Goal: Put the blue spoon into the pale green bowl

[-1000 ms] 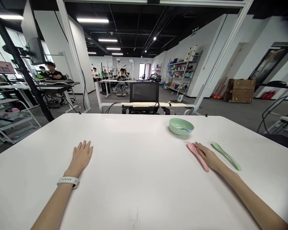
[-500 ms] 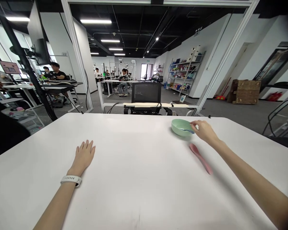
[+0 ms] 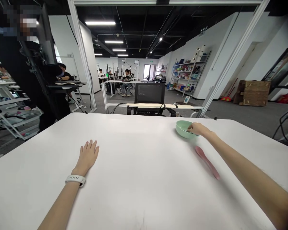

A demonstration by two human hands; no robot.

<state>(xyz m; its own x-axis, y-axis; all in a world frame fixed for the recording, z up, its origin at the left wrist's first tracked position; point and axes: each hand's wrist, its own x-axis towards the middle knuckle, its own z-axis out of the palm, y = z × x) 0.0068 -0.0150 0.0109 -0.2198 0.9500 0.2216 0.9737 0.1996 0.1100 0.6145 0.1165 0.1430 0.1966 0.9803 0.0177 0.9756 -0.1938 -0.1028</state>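
On the right of the white table (image 3: 144, 159) is a light green bowl (image 3: 182, 131). My right hand (image 3: 198, 128) reaches over its right rim, fingertips pinched together inside. A blue spoon (image 3: 196, 134) is in the fingers, mostly hidden by the hand and the rim. Nearer to me, below that forearm, a pink spoon (image 3: 207, 162) lies on the tabletop, its rounded end toward the bowl. My left hand (image 3: 87, 155), with a white wristband, rests palm down on the table's left side, fingers spread and holding nothing.
Past the table's far edge stand a black mesh chair (image 3: 149, 93) and a metal frame (image 3: 84, 60). At the left, a person in black (image 3: 26, 64) stands beside a monitor arm. Stocked shelves (image 3: 190, 73) and a wooden crate (image 3: 253, 92) are farther back on the right.
My right hand has moved from beside the bowl's rim to inside it and closed on the blue spoon. The left hand stays flat. A person has stepped into view at the left.
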